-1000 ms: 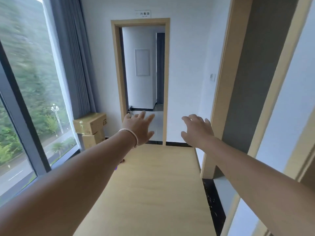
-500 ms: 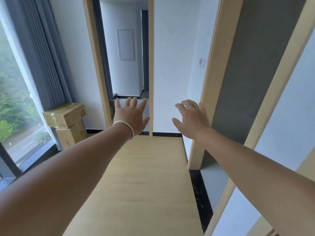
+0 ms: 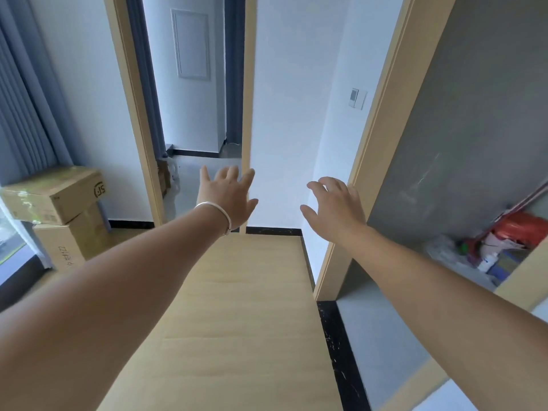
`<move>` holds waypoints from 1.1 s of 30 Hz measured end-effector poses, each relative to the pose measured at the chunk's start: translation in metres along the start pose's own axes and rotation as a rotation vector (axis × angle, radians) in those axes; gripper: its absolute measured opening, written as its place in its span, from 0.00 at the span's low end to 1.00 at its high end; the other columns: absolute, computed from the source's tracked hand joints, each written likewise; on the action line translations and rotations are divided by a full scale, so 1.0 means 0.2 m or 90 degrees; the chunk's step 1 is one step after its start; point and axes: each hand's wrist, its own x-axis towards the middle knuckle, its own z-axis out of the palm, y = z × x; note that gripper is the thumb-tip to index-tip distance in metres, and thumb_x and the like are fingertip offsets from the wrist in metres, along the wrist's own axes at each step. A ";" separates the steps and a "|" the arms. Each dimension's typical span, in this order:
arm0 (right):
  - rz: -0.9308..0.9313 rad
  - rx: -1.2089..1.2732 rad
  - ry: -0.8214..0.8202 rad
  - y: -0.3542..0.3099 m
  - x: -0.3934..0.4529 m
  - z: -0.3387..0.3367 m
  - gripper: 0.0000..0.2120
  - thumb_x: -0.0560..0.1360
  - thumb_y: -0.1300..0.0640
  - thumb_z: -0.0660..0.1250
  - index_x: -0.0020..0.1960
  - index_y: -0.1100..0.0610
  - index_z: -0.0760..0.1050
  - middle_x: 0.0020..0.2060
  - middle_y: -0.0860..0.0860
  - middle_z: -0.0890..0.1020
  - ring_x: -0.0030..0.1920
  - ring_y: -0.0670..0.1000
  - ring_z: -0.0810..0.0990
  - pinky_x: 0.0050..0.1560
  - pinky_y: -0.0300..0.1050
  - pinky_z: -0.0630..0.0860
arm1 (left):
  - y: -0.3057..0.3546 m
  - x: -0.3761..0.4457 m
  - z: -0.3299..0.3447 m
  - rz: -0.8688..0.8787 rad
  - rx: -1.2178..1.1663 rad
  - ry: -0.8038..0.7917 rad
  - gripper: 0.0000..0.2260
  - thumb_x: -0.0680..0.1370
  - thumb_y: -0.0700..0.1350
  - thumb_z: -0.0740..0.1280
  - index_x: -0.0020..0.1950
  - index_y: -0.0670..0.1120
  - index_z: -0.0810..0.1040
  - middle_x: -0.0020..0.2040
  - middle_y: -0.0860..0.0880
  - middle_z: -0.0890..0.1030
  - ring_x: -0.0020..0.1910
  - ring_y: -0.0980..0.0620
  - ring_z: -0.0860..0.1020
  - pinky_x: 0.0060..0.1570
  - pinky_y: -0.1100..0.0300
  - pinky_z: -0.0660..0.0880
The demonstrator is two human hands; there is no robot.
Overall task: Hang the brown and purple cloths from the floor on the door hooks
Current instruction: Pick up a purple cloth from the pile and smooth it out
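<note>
Stretched forward over the wooden floor (image 3: 237, 307), left hand (image 3: 226, 197) and right hand (image 3: 333, 210) spread, holding nothing.

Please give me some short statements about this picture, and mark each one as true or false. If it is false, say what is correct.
1. Both hands are empty. True: the left hand and the right hand hold nothing, with fingers spread.
2. A thin silver bracelet sits on the right wrist. False: it is on the left wrist.
3. Two brown cardboard boxes are stacked at the left, near the grey curtain. True.
4. A brown cloth hangs in the left hand. False: no brown or purple cloth shows in this view.
5. The white wall switch is on the wall left of the open doorway. False: it is to the right of it.
</note>
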 end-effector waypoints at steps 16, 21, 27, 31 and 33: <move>-0.041 0.026 -0.050 0.29 0.87 0.71 0.24 0.78 0.44 0.58 0.71 0.51 0.65 0.70 0.52 0.67 0.71 0.54 0.63 0.72 0.57 0.55 | 0.05 0.89 0.64 0.001 0.014 -0.061 0.29 0.80 0.61 0.54 0.77 0.51 0.53 0.71 0.45 0.67 0.71 0.44 0.66 0.70 0.35 0.56; -0.094 0.059 -0.053 0.46 1.18 0.89 0.24 0.78 0.44 0.59 0.71 0.51 0.66 0.70 0.52 0.67 0.71 0.54 0.63 0.72 0.57 0.55 | 0.16 1.16 0.79 -0.035 0.015 -0.091 0.29 0.80 0.61 0.53 0.77 0.52 0.52 0.71 0.45 0.66 0.71 0.44 0.66 0.71 0.35 0.55; -0.129 0.067 -0.092 0.63 1.49 1.13 0.24 0.78 0.43 0.58 0.71 0.51 0.65 0.70 0.52 0.67 0.70 0.54 0.64 0.71 0.57 0.57 | 0.24 1.42 1.02 -0.082 0.013 -0.115 0.30 0.79 0.63 0.53 0.78 0.53 0.51 0.74 0.45 0.64 0.74 0.44 0.62 0.71 0.33 0.52; -0.138 0.074 -0.132 0.68 1.65 1.31 0.24 0.78 0.43 0.58 0.72 0.51 0.64 0.70 0.51 0.67 0.70 0.54 0.64 0.71 0.57 0.57 | 0.26 1.55 1.20 -0.084 0.023 -0.151 0.29 0.79 0.63 0.52 0.77 0.53 0.51 0.72 0.45 0.65 0.73 0.45 0.62 0.71 0.33 0.50; -0.143 0.076 -0.140 0.69 1.75 1.39 0.24 0.78 0.43 0.58 0.72 0.50 0.64 0.70 0.51 0.66 0.70 0.53 0.63 0.71 0.57 0.57 | 0.24 1.65 1.28 -0.090 0.015 -0.158 0.29 0.79 0.63 0.52 0.77 0.53 0.52 0.72 0.46 0.66 0.73 0.46 0.63 0.71 0.34 0.50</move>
